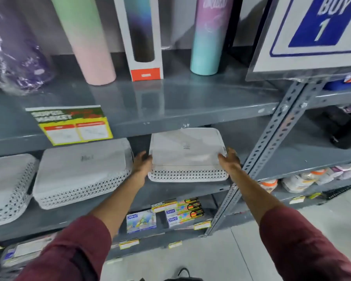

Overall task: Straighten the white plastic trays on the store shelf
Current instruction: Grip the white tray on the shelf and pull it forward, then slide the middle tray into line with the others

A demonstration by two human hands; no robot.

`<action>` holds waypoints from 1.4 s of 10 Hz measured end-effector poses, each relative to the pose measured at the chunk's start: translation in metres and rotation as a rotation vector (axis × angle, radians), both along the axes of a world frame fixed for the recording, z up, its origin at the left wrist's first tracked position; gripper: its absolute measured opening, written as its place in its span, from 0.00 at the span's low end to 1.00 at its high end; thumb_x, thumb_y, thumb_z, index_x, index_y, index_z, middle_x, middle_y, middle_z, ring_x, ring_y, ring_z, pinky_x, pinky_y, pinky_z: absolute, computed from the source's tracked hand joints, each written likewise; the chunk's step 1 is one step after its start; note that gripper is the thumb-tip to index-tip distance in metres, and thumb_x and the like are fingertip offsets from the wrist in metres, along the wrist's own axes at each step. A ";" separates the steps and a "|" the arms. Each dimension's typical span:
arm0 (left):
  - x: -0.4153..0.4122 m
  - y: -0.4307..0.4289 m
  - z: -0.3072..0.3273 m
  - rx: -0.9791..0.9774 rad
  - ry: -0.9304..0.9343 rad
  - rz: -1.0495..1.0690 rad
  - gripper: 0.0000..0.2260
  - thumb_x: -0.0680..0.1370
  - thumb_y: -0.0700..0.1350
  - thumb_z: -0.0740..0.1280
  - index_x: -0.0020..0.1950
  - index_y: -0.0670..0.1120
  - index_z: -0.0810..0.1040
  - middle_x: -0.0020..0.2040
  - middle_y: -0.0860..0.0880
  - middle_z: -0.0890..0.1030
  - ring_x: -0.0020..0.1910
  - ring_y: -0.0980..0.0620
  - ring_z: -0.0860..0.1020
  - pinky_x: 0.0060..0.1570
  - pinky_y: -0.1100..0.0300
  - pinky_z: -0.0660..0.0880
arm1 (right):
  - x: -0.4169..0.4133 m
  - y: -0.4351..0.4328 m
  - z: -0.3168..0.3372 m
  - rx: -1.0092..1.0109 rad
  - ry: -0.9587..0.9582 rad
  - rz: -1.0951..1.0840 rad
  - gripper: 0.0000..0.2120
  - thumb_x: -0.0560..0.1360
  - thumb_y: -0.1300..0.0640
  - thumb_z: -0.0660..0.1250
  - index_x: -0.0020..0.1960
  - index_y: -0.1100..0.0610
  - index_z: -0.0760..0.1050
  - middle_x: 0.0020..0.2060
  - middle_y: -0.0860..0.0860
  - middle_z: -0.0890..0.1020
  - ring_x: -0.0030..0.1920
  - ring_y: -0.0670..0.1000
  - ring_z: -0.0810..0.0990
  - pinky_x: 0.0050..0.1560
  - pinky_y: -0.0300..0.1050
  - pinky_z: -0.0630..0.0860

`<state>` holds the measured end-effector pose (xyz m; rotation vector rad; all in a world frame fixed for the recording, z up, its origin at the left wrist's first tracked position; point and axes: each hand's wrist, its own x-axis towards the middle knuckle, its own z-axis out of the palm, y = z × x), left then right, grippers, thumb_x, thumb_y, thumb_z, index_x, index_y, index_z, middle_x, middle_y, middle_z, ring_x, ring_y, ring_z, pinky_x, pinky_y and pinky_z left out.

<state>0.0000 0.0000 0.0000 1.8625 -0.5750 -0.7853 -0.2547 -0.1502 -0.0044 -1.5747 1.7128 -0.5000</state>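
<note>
Three white plastic trays with perforated sides lie upside down on the grey middle shelf (170,191). The right tray (187,151) sits square to the shelf edge, held from both sides. My left hand (142,163) grips its left edge and my right hand (229,161) grips its right edge. The middle tray (79,173) lies beside it, turned at a slight angle. The left tray (6,185) is cut off by the frame edge and also lies askew.
The upper shelf (170,110) carries tall bottles, a boxed bottle (142,37) and a price card (71,124). A perforated steel upright (272,138) stands right of the held tray. Boxes of stationery (170,216) fill the lower shelf. A "BUY 1" sign (316,31) hangs top right.
</note>
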 end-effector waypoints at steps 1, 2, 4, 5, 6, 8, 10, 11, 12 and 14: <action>0.000 -0.009 0.001 0.082 0.046 -0.011 0.12 0.81 0.44 0.60 0.61 0.41 0.76 0.59 0.41 0.79 0.50 0.49 0.74 0.48 0.58 0.67 | -0.002 -0.008 -0.001 0.100 0.000 -0.078 0.27 0.79 0.48 0.62 0.73 0.61 0.65 0.70 0.62 0.72 0.67 0.63 0.74 0.66 0.52 0.71; 0.009 -0.022 -0.003 0.172 0.084 -0.048 0.15 0.82 0.46 0.58 0.64 0.43 0.76 0.64 0.40 0.78 0.54 0.45 0.77 0.50 0.57 0.70 | 0.004 -0.009 -0.002 0.196 -0.155 -0.095 0.23 0.80 0.49 0.61 0.71 0.60 0.68 0.68 0.60 0.75 0.66 0.62 0.75 0.66 0.51 0.71; 0.028 -0.048 -0.017 -0.027 -0.029 0.053 0.19 0.77 0.40 0.58 0.66 0.51 0.75 0.67 0.48 0.78 0.63 0.46 0.77 0.64 0.53 0.73 | 0.007 -0.026 -0.002 0.017 -0.334 -0.163 0.25 0.75 0.64 0.63 0.71 0.52 0.68 0.65 0.53 0.78 0.60 0.58 0.79 0.56 0.45 0.74; 0.025 -0.048 0.000 -0.155 0.075 0.132 0.18 0.77 0.41 0.60 0.67 0.46 0.74 0.66 0.48 0.78 0.65 0.45 0.76 0.64 0.53 0.71 | 0.010 -0.030 0.009 -0.054 -0.378 -0.230 0.26 0.74 0.69 0.58 0.69 0.49 0.69 0.62 0.49 0.79 0.60 0.54 0.79 0.56 0.44 0.73; 0.026 -0.035 0.012 -0.267 0.322 0.167 0.15 0.80 0.48 0.55 0.61 0.48 0.76 0.63 0.44 0.80 0.65 0.42 0.77 0.72 0.49 0.66 | 0.012 -0.037 0.016 0.048 -0.355 -0.263 0.24 0.83 0.59 0.41 0.72 0.57 0.66 0.65 0.50 0.74 0.66 0.49 0.74 0.54 0.40 0.73; 0.016 -0.030 0.013 -0.297 0.361 0.154 0.17 0.77 0.57 0.56 0.50 0.53 0.83 0.54 0.48 0.85 0.60 0.43 0.80 0.64 0.44 0.73 | 0.002 -0.041 0.005 0.113 -0.410 -0.387 0.28 0.83 0.43 0.43 0.76 0.58 0.63 0.74 0.55 0.69 0.73 0.52 0.70 0.32 0.27 0.67; 0.003 -0.030 0.010 -0.203 0.500 0.180 0.17 0.80 0.58 0.54 0.47 0.52 0.79 0.59 0.46 0.82 0.56 0.43 0.80 0.60 0.48 0.75 | 0.011 -0.047 0.005 0.184 -0.341 -0.386 0.21 0.82 0.53 0.58 0.69 0.65 0.70 0.69 0.62 0.73 0.70 0.61 0.71 0.66 0.49 0.68; 0.003 -0.029 0.017 -0.170 0.520 0.182 0.17 0.81 0.57 0.54 0.46 0.51 0.79 0.56 0.47 0.81 0.48 0.46 0.79 0.50 0.53 0.75 | 0.012 -0.043 0.001 0.151 -0.289 -0.317 0.21 0.80 0.52 0.59 0.67 0.63 0.72 0.67 0.62 0.75 0.66 0.61 0.74 0.65 0.50 0.70; 0.012 -0.021 0.021 -0.148 0.487 0.134 0.18 0.82 0.53 0.51 0.61 0.46 0.75 0.60 0.47 0.77 0.58 0.48 0.75 0.59 0.55 0.70 | 0.020 -0.026 0.011 -0.074 0.034 -0.156 0.20 0.78 0.51 0.61 0.65 0.61 0.74 0.62 0.61 0.79 0.62 0.61 0.78 0.63 0.51 0.69; 0.079 0.025 0.041 -0.231 0.238 0.191 0.16 0.82 0.41 0.58 0.70 0.43 0.69 0.64 0.48 0.80 0.60 0.49 0.73 0.66 0.53 0.69 | 0.110 0.035 0.056 -0.406 -0.017 0.314 0.19 0.75 0.48 0.61 0.55 0.61 0.80 0.54 0.59 0.84 0.58 0.59 0.81 0.53 0.44 0.73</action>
